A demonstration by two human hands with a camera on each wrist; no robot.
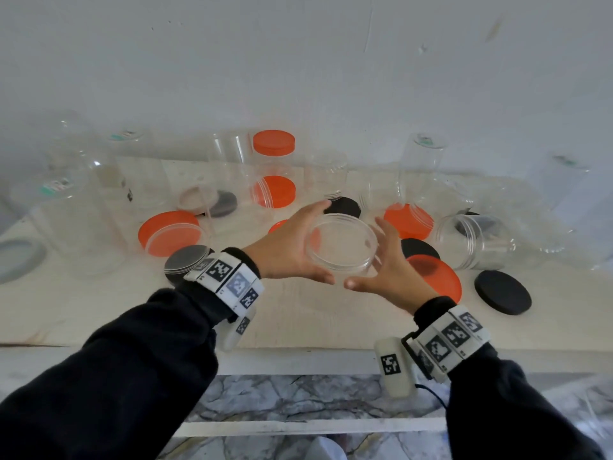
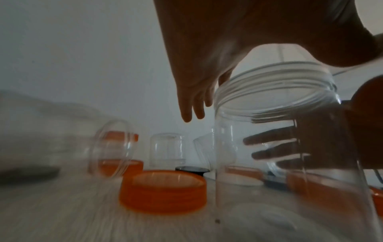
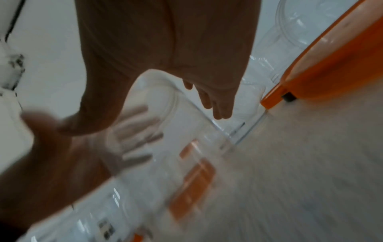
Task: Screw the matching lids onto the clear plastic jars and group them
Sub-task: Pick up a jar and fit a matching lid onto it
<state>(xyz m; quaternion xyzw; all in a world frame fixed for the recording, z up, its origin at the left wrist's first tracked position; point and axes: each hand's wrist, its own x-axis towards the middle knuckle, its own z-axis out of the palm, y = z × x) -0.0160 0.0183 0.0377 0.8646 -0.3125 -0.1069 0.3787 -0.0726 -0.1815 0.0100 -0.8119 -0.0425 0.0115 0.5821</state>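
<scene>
An open clear jar (image 1: 343, 244) stands mouth up at the middle of the pale table (image 1: 298, 320). My left hand (image 1: 295, 244) lies against its left side and my right hand (image 1: 388, 267) against its right, fingers straight, thumbs nearly meeting at the near side. In the left wrist view the threaded neck of the jar (image 2: 275, 91) sits beside my left fingers (image 2: 196, 106), and my right fingers (image 2: 279, 147) show spread through the wall. The right wrist view is blurred; the jar (image 3: 186, 131) lies between my right fingers (image 3: 219, 106) and my left hand (image 3: 62, 155).
Loose orange lids (image 1: 169, 232) (image 1: 434, 277) (image 1: 409, 220), black lids (image 1: 502, 292) (image 1: 343, 207) and a grey lid (image 1: 189, 260) lie around the jar. At the back stands a jar with an orange lid on (image 1: 273, 154). Several clear jars stand upturned, and one jar (image 1: 474, 240) lies sideways on the right.
</scene>
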